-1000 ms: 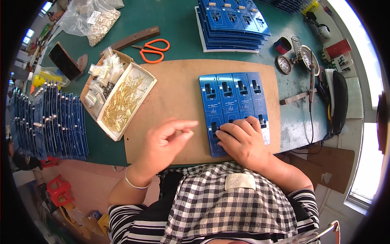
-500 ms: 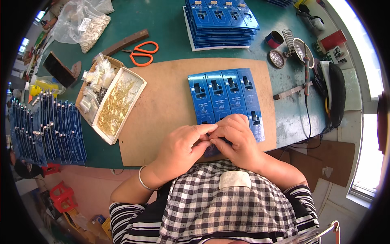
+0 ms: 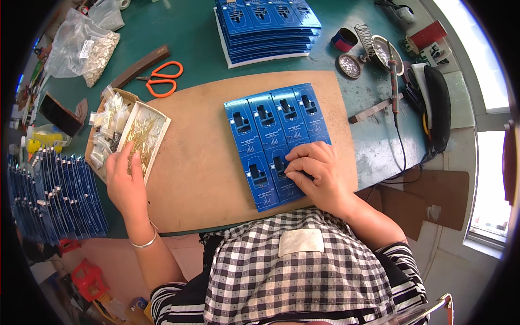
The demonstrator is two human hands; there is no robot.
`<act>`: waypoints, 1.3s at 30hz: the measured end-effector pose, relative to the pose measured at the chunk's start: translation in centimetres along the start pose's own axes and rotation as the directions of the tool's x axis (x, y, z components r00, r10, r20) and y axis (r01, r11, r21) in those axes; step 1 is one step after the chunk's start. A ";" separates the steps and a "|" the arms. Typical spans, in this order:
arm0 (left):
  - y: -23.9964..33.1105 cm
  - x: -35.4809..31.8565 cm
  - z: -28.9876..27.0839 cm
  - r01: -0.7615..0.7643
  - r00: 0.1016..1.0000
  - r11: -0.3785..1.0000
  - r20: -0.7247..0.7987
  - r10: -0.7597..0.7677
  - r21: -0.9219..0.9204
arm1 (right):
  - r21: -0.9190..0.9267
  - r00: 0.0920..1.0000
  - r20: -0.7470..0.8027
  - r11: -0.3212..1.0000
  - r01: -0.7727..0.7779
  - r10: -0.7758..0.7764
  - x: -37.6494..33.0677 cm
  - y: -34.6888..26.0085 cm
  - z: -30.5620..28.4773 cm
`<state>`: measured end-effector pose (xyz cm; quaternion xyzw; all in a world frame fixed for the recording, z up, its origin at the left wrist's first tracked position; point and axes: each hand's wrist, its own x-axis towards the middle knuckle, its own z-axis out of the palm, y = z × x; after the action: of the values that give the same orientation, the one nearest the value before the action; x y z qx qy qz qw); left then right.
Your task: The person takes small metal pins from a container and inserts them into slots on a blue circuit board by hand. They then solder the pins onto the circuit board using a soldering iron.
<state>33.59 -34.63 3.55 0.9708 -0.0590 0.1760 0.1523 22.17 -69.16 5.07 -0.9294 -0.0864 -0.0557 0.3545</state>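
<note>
On the brown work board (image 3: 206, 162), a blue circuit-board panel (image 3: 276, 141) lies flat. Right hand (image 3: 319, 176) rests on its near right corner, fingers curled, pressing down, grasping nothing. Left hand (image 3: 125, 181) reaches into the shallow box of brass pins (image 3: 142, 142) at the board's left edge, fingertips pinched among pins. Orange scissors (image 3: 162, 78) lie beyond; stacked blue panels (image 3: 268, 27) farther back.

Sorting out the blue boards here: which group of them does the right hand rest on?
The flat blue panel on the brown mat, under the right hand; the others sit stacked or racked on edge.
</note>
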 end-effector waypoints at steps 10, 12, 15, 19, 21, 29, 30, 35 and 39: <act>12.9 -5.5 0.6 -0.314 0.840 0.631 0.102 0.533 -0.710 | -0.081 0.998 -0.015 0.995 0.054 -0.055 0.0 0.1 0.2; 13.5 -5.4 1.3 -0.280 0.820 0.644 0.172 0.546 -0.712 | -0.093 0.998 -0.021 0.994 0.059 -0.061 0.0 0.1 0.3; 13.7 -5.5 2.0 -0.279 0.816 0.664 0.194 0.545 -0.694 | -0.114 0.996 -0.030 0.990 0.084 -0.088 -0.1 0.2 0.5; 13.8 -5.5 2.0 -0.320 0.822 0.695 0.176 0.541 -0.644 | -0.351 0.965 -0.014 0.905 0.239 -0.261 -0.7 -0.6 0.4; 13.6 -5.9 2.1 -0.391 0.806 0.700 0.146 0.574 -0.598 | -0.482 0.938 0.021 0.819 0.312 -0.345 -1.0 -0.6 0.3; 11.8 -7.1 1.8 -0.610 0.714 0.692 0.111 0.691 -0.385 | -0.373 0.953 -0.014 0.886 0.277 -0.303 -1.8 0.5 -0.9; 11.7 -7.0 1.8 -0.615 0.710 0.687 0.109 0.696 -0.386 | -0.300 0.961 -0.044 0.921 0.248 -0.273 -1.7 0.8 -1.7; 11.6 -6.7 1.5 -0.667 0.657 0.648 0.121 0.744 -0.367 | 0.382 0.800 -0.487 0.909 -0.166 0.350 -1.6 6.2 -6.3; 11.6 -6.5 1.2 -0.655 0.640 0.664 0.202 0.742 -0.361 | 0.901 0.656 -0.374 0.423 0.092 0.655 -0.1 9.6 -7.8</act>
<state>26.00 -45.60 3.37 0.8573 -0.4793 0.0460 0.1823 23.66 -81.41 4.59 -0.5210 0.2106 -0.2772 0.7794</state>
